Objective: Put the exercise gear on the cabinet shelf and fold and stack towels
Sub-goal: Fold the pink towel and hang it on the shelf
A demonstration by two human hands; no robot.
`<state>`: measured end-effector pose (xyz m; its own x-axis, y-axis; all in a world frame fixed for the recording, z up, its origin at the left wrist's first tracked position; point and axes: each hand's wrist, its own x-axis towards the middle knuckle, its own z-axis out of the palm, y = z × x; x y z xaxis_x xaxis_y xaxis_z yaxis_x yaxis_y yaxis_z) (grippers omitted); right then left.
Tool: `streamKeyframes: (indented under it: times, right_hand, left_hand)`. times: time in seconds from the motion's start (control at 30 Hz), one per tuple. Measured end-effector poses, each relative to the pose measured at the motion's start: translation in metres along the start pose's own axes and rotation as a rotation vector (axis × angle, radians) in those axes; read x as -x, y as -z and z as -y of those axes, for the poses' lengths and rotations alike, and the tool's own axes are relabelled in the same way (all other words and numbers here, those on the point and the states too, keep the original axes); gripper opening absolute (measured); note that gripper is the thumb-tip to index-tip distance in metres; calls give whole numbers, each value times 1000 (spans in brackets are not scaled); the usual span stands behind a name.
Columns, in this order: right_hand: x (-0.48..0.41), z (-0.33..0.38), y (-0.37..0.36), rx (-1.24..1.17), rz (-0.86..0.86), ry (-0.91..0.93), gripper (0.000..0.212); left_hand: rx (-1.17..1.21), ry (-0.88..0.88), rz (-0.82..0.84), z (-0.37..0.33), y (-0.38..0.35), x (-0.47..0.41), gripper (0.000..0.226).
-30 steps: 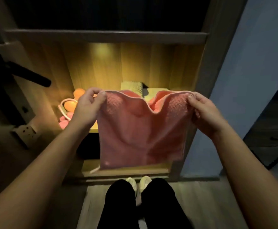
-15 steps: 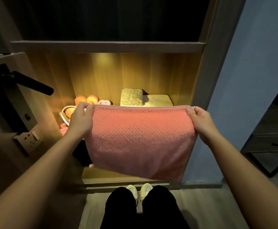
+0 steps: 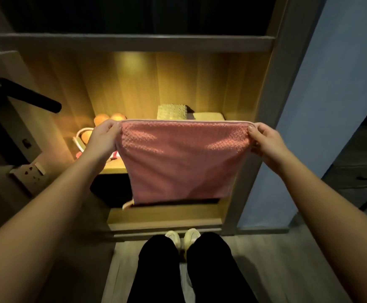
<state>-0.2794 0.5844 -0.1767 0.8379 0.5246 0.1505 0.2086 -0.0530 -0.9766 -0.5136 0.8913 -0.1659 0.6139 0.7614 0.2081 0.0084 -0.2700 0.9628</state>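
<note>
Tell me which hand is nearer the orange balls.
Left. The left hand grips a corner of the pink towel just in front of the orange balls; the right hand grips the opposite corner, far to their right.

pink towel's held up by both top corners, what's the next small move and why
Probably bring the left hand across to the right hand, folding the pink towel in half: both pinch its top corners, it hangs flat, and folded towels sit on the lit shelf behind.

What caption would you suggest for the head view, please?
The left hand and right hand pinch the top corners of a pink towel in front of the lit cabinet shelf.
</note>
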Motion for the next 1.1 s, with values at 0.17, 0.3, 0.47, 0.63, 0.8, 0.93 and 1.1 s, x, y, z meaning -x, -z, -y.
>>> streamKeyframes:
  times: [0.17, 0.3, 0.47, 0.63, 0.8, 0.93, 1.1]
  right_hand:
    - [69, -67, 4, -15, 101, -143, 17]
    - [136, -132, 1, 6, 170, -331, 16]
    - [194, -181, 3, 34, 264, -545, 21]
    - [209, -177, 15, -64, 402, -682, 45]
    - [212, -164, 29, -164, 629, -864, 27]
    - [215, -148, 38, -252, 906, -961, 35]
    - [215, -149, 30, -168, 733, -855, 32]
  left_hand:
    - [-62, 164, 72, 60, 4, 74, 32]
    - [-190, 327, 267, 117, 13, 144, 27]
    - [-244, 489, 353, 150, 22, 209, 26]
    - [-180, 649, 479, 149, 36, 232, 30]
    - [-18, 883, 619, 142, 49, 238, 41]
    - [21, 976, 832, 147, 62, 237, 79]
    - [25, 840, 641, 151, 53, 232, 33]
